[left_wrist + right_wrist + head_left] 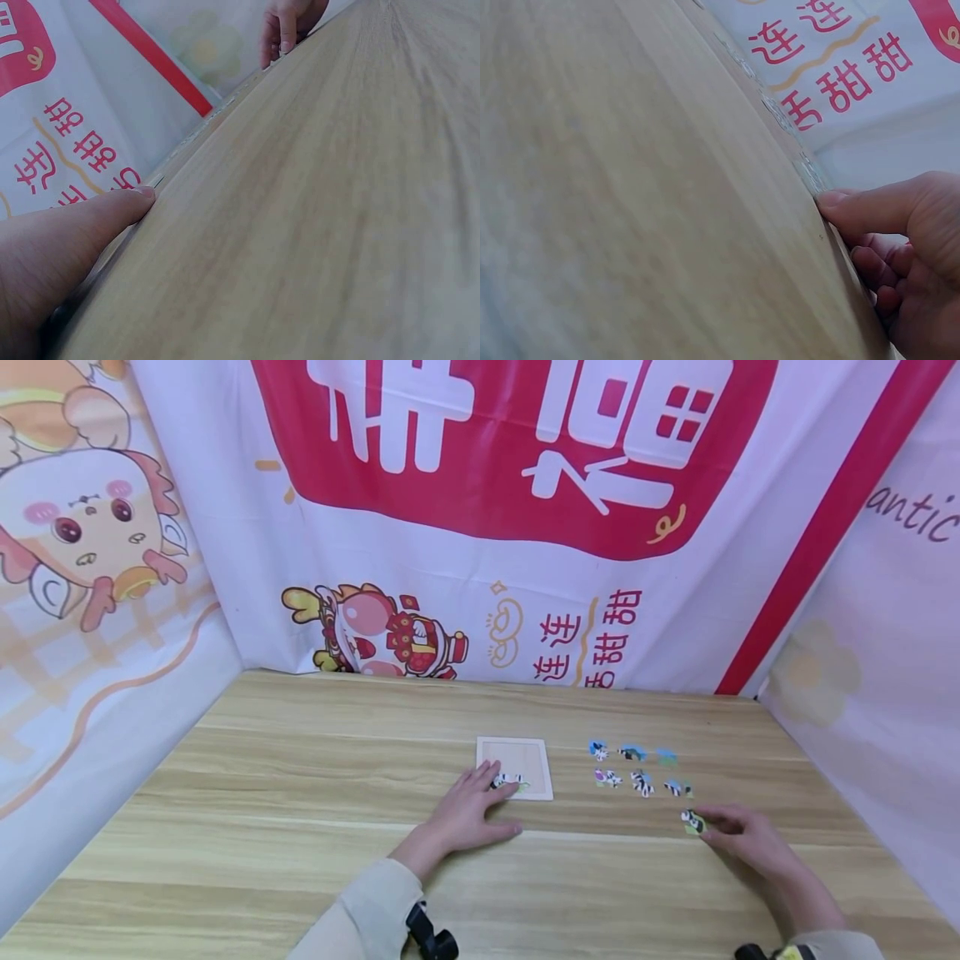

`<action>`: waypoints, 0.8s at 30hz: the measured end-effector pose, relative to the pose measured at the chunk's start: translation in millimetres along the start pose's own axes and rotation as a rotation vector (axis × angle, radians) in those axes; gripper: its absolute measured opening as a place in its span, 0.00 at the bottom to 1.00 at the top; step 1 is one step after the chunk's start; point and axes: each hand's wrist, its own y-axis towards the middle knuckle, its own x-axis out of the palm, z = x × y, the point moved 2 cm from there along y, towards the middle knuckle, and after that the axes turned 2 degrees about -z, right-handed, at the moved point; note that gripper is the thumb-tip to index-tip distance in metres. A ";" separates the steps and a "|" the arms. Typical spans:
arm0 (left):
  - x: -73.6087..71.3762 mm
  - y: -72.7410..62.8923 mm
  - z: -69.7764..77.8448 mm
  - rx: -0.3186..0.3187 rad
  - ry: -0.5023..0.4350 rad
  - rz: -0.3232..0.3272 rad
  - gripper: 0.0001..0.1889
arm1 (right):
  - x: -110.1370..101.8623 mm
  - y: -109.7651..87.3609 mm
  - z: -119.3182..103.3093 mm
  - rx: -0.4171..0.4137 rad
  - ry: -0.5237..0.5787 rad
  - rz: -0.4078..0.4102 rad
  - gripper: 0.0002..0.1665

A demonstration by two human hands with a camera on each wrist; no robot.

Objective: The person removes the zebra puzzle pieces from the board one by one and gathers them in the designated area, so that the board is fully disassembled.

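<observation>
In the head view, my left hand (467, 810) lies with fingers extended over the lower left corner of a pale square puzzle tray (548, 777). A black-and-white puzzle piece (517, 778) sits in the tray's lower part, partly covered by the fingertips. To the right, my right hand (750, 839) pinches a puzzle piece (692, 822) with black, white and green print at its left edge, low over the table. The right wrist view shows that thumb (847, 210) and the curled fingers down at table level. In the left wrist view, the left thumb (112, 214) stretches along the tabletop.
Several loose puzzle pieces (642, 782) lie in two rows on the wooden table (315, 793), right of the tray. A printed cloth (420, 543) hangs behind the table, with more cloth at both sides. Each wrist wears a small black camera (431, 935).
</observation>
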 end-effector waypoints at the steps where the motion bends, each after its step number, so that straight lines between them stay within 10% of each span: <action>1: 0.1 -0.1 0.0 -0.001 0.000 0.000 0.34 | 0.0 0.2 0.2 0.006 0.005 0.000 0.27; 11: 3.1 1.1 -1.3 0.008 0.002 0.006 0.34 | -3.4 1.9 -0.4 0.066 0.331 -0.065 0.32; 18: 2.5 1.2 -1.8 0.009 -0.009 0.019 0.34 | -13.6 12.1 -33.1 -0.002 0.101 -0.003 0.32; 24: -0.9 0.4 -3.3 0.012 -0.055 0.042 0.35 | -9.2 26.2 -65.3 -0.047 0.120 -0.024 0.32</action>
